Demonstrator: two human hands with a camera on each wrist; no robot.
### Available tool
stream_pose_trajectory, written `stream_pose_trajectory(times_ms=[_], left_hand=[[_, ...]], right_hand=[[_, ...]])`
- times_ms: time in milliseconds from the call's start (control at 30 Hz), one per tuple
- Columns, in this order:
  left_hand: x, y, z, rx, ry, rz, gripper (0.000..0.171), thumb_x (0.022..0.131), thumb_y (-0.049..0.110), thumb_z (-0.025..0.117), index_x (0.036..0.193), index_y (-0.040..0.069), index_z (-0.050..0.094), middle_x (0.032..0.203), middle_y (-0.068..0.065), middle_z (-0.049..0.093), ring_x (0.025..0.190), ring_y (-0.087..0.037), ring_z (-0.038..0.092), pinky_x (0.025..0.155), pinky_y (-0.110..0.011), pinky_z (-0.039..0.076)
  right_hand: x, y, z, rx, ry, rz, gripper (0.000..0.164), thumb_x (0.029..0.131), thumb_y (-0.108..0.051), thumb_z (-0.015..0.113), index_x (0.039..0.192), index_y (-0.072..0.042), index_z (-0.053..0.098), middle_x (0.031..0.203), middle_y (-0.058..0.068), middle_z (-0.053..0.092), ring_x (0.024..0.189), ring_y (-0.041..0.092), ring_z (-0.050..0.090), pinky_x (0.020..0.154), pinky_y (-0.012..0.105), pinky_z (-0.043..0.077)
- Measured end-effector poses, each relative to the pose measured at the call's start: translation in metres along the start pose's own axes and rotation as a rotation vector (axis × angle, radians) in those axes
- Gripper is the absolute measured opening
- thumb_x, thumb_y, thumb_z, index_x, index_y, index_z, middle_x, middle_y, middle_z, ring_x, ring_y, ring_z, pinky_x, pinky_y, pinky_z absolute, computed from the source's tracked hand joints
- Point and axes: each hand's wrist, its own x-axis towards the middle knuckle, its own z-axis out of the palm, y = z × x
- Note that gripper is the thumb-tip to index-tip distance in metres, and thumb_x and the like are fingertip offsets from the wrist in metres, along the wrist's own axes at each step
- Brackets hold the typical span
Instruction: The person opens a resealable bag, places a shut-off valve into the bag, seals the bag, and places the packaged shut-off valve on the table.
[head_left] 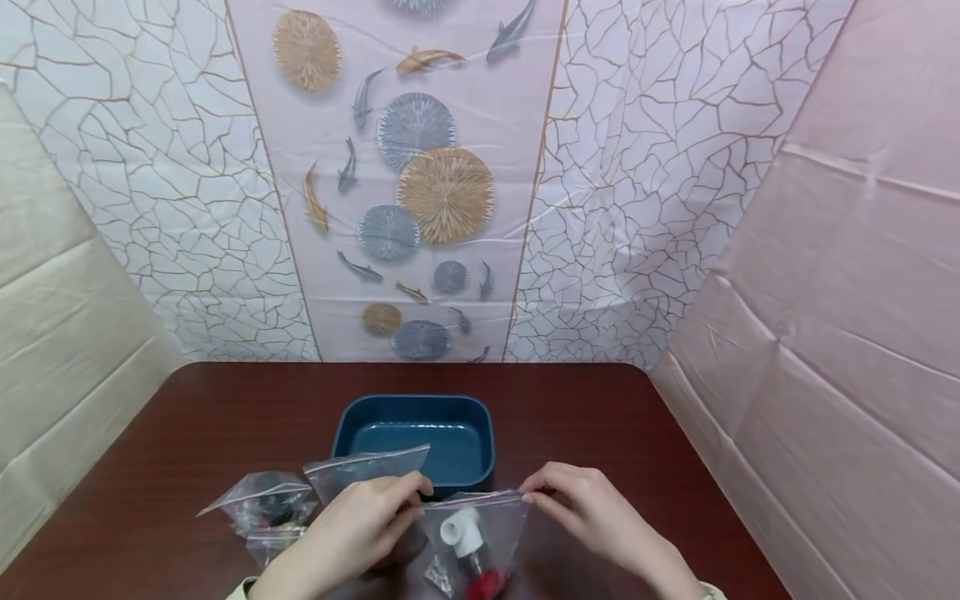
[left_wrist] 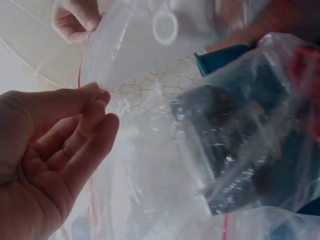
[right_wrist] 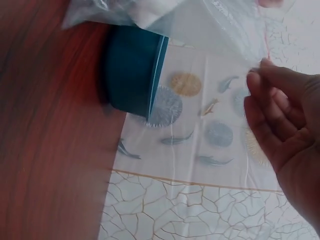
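Both hands hold up a clear zip bag (head_left: 502,525) by its top edge, in front of the blue bin. My left hand (head_left: 371,517) pinches the left corner between thumb and fingertips. The opposite corner is pinched by my right hand (head_left: 592,508). Inside the bag hang a white plastic pipe elbow (head_left: 467,533), a red part (head_left: 486,583) low down, and a small crinkled clear packet (head_left: 439,575). The right wrist view shows the thumb and index finger of the right hand (right_wrist: 285,110) meeting at the bag's edge.
A blue rectangular bin (head_left: 487,433) stands on the dark red-brown table (head_left: 247,417). More clear zip bags (head_left: 266,500) with dark and coloured parts lie left of it, beside the left forearm. Another upright bag (head_left: 367,468) overlaps the bin's front left. Patterned cloth walls surround the table.
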Motion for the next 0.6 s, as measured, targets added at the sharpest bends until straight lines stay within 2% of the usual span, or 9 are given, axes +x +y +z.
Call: stream_pose_trajectory(times_ms=[133, 233, 400, 600], left_hand=[[0.005, 0.001, -0.001, 0.012, 0.073, 0.024, 0.024, 0.083, 0.006, 0.068, 0.1, 0.02, 0.058, 0.087, 0.01, 0.063, 0.075, 0.001, 0.057, 0.062, -0.015, 0.045], [0.009, 0.002, 0.0, -0.006, 0.094, -0.007, 0.021, 0.084, 0.007, 0.067, 0.099, 0.02, 0.06, 0.086, 0.011, 0.062, 0.075, 0.001, 0.054, 0.062, -0.018, 0.046], [0.012, 0.005, 0.004, -0.103, 0.04, -0.145, 0.02, 0.086, 0.007, 0.061, 0.1, 0.02, 0.064, 0.083, 0.014, 0.056, 0.065, 0.001, 0.047, 0.055, -0.019, 0.042], [0.013, 0.008, 0.01, -0.125, -0.001, -0.197, 0.016, 0.083, 0.004, 0.061, 0.087, 0.019, 0.066, 0.077, 0.015, 0.053, 0.061, -0.001, 0.047, 0.053, -0.018, 0.041]], right_hand=[[0.001, 0.0, -0.004, -0.034, 0.028, -0.122, 0.027, 0.083, -0.002, 0.068, 0.104, -0.018, 0.063, 0.095, -0.01, 0.062, 0.081, 0.002, 0.058, 0.07, 0.014, 0.045], [0.002, 0.0, -0.004, -0.068, 0.044, -0.162, 0.035, 0.081, 0.004, 0.068, 0.108, -0.017, 0.062, 0.098, -0.008, 0.062, 0.085, 0.004, 0.058, 0.073, 0.014, 0.045], [0.004, 0.001, -0.003, -0.114, 0.052, -0.21, 0.04, 0.081, 0.005, 0.067, 0.115, -0.015, 0.061, 0.1, -0.007, 0.06, 0.086, 0.003, 0.055, 0.075, 0.013, 0.042], [0.0, 0.005, -0.001, -0.109, 0.029, -0.221, 0.034, 0.082, 0.003, 0.065, 0.112, -0.014, 0.064, 0.1, -0.008, 0.059, 0.086, 0.002, 0.054, 0.075, 0.012, 0.042]])
